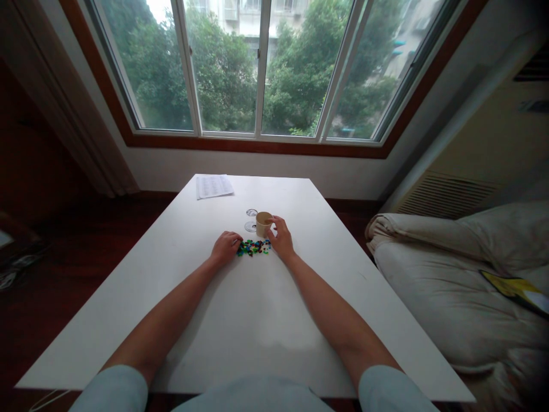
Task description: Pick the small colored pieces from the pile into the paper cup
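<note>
A pile of small colourful pieces, mostly green with some blue, red and yellow, lies spread on the white table; they are too small to name. My left hand rests at the left edge of this pile, its fingers curved loosely over the nearest pieces. Just behind the pile, a tan paper cup stands upright with its mouth up. My right hand has thumb and fingers around the cup's right side. What the cup holds cannot be made out. Left of it, a clear round lid-like piece lies flat.
Another small clear round piece lies behind the first. Printed paper sheets lie at the far left corner of the white table. A padded sofa stands to the right, and a window faces me.
</note>
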{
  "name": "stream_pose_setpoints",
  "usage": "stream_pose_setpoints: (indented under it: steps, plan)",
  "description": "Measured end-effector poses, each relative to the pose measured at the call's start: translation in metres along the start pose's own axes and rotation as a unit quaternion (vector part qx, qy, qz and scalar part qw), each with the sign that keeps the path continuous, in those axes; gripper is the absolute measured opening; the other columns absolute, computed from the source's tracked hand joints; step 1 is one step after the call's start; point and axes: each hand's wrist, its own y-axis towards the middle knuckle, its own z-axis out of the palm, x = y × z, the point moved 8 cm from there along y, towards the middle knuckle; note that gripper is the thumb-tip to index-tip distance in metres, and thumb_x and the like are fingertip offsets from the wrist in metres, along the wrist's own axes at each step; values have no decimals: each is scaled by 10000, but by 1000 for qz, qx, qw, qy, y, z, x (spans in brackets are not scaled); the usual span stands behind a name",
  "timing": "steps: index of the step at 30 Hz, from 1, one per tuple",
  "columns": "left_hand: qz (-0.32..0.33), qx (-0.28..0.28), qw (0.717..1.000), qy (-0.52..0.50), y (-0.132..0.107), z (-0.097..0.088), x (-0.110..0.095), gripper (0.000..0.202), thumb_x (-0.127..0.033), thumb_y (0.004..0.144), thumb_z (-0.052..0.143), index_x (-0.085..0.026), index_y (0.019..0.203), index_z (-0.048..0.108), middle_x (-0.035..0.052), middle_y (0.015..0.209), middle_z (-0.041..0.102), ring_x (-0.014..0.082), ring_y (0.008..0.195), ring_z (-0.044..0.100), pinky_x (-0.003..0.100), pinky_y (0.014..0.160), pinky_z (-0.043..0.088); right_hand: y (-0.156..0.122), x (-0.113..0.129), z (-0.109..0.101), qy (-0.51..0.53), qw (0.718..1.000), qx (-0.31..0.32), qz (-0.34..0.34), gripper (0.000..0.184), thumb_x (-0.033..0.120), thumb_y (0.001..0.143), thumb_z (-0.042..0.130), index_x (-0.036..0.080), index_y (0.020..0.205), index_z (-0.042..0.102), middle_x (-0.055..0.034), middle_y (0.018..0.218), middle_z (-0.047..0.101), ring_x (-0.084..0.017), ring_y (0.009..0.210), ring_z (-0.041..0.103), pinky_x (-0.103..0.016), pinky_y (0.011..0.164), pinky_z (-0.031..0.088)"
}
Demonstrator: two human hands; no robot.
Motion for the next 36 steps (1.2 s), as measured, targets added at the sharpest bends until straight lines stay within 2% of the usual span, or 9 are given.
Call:
stream_pose_setpoints:
  steps: [4, 8, 11, 16, 20, 27, 30, 36]
  plan:
    - [4, 2, 1000, -6, 0, 0, -1, 283, -237, 906, 490, -229, 964, 767, 46, 1046, 739, 218, 1037, 606, 362, 977, 463, 0, 3, 0, 12, 1000, -3, 5, 260, 321, 939, 507, 227, 1167, 589, -106, 1294, 535, -228, 1120, 576, -343, 787, 579]
    - [11, 6, 1000, -17, 1, -1, -2, 287, -232, 898, 498, -236, 988, 771, 39, 1069, 743, 216, 1067, 610, 356, 1004, 453, -1, 11, 0, 24, 1000, 4, -2, 227, 343, 942, 523, 224, 1121, 598, -97, 1245, 549, -193, 980, 614, -321, 736, 584]
    - [20, 7, 999, -27, 1, -1, -5, 285, -235, 894, 504, -241, 997, 769, 32, 1093, 740, 212, 1073, 613, 347, 1004, 454, -1, 17, 2, 31, 999, 14, -9, 223, 358, 945, 527, 226, 1106, 609, -94, 1223, 554, -187, 950, 617, -314, 720, 587]
    - [18, 29, 999, -28, 1, 3, -7, 285, -230, 885, 501, -248, 982, 768, 29, 1037, 746, 207, 1010, 626, 340, 951, 476, -2, 24, 7, 32, 999, 31, -21, 228, 349, 947, 526, 239, 1121, 623, -86, 1210, 561, -188, 972, 616, -310, 730, 596]
    - [-5, 24, 999, -22, 1, 2, -4, 281, -234, 885, 502, -242, 990, 763, 36, 997, 744, 208, 990, 626, 344, 939, 477, -1, 25, 9, 34, 999, 35, -23, 280, 346, 937, 540, 264, 1193, 616, -84, 1281, 544, -206, 1058, 603, -318, 756, 606]
    - [8, 26, 999, -17, 0, 1, -8, 273, -262, 904, 511, -225, 1060, 733, 56, 1084, 723, 217, 1052, 609, 345, 973, 464, -3, 22, 20, 45, 996, 71, -15, 386, 334, 922, 557, 299, 1306, 575, -74, 1425, 482, -232, 1187, 560, -336, 795, 604]
    - [9, 26, 999, -19, -1, 1, -7, 286, -266, 912, 505, -227, 1103, 714, 60, 1119, 714, 220, 1079, 605, 352, 980, 467, -4, 23, 23, 56, 995, 79, -12, 396, 322, 931, 537, 290, 1325, 563, -81, 1414, 499, -229, 1201, 553, -334, 803, 597]
    - [-28, 10, 999, -29, -2, 3, 1, 355, -254, 901, 524, -235, 1231, 652, 66, 1159, 705, 225, 1109, 612, 374, 986, 481, -3, 25, 21, 67, 995, 80, -3, 399, 318, 933, 523, 262, 1327, 559, -89, 1364, 544, -227, 1169, 566, -339, 807, 589]
